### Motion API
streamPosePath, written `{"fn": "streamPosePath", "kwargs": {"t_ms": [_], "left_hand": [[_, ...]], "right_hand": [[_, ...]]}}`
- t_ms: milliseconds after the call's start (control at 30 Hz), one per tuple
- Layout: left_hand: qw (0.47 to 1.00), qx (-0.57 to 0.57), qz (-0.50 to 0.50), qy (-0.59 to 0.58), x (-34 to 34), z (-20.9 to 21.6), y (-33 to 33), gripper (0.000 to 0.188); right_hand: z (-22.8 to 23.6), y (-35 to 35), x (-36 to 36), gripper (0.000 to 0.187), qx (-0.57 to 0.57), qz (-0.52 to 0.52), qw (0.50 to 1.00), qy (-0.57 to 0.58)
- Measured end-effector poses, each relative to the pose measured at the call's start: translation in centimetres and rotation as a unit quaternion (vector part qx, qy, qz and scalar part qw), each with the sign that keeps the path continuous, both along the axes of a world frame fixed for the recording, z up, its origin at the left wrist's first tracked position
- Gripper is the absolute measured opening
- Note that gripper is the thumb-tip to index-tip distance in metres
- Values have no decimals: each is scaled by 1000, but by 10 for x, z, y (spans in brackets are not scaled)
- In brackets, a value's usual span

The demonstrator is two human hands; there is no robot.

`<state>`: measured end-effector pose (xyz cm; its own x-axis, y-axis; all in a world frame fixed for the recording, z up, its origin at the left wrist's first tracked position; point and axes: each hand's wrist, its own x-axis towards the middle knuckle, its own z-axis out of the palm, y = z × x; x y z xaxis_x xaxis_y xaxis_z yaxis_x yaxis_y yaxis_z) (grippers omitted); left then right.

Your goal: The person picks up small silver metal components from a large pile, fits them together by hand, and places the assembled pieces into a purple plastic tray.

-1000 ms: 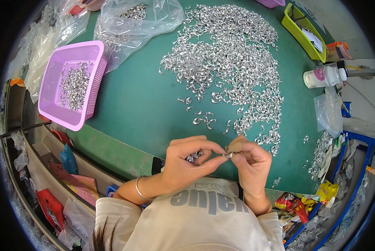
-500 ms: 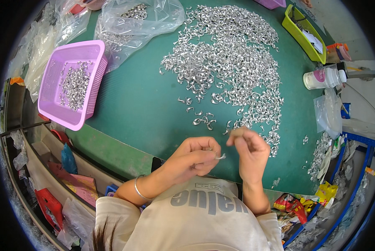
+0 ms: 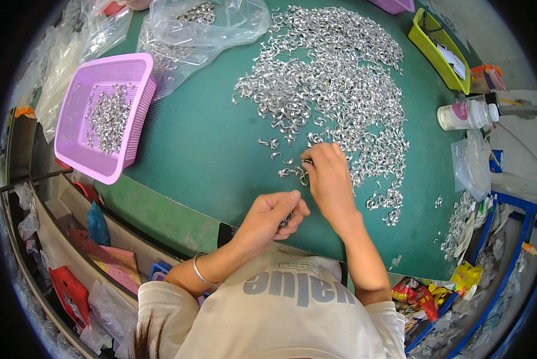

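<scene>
Left hand (image 3: 271,218) curled around small silvery metal pieces (image 3: 285,221), by the near edge of the green table (image 3: 202,161), right hand (image 3: 328,176) at the spread pile (image 3: 352,102), loose pieces just beside its bent fingertips, any grip hard to tell.

The small hook-shaped silver metal pieces (image 3: 364,90) heaped at upper centre look smooth and shiny, catching bright highlights. Beneath them, the broad green tabletop (image 3: 202,149) is smooth and mostly matt. At left, the lilac rectangular basket (image 3: 141,107) is perforated plastic with a soft sheen on its rim. The clear, wrinkled plastic bag (image 3: 226,37) at upper left is thin and glossy. At upper right, the lime-green oblong tray (image 3: 430,55) looks like smooth plastic. The narrow silver bangle (image 3: 200,270) at lower left is polished metal; the pale beige shirt (image 3: 262,323) at bottom centre is soft, matt cloth.
</scene>
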<state>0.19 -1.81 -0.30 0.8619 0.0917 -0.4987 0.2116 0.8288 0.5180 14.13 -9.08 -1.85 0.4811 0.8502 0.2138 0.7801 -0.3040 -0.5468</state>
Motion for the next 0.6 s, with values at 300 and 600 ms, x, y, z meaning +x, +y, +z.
{"fn": "streamPosePath", "kwargs": {"t_ms": [300, 600], "left_hand": [[960, 263, 88, -17, 8, 8, -6, 13], [866, 479, 135, -56, 17, 19, -9, 20]], "right_hand": [[21, -38, -9, 20, 211, -53, 583, 783], [27, -45, -27, 17, 254, -75, 526, 808]]}}
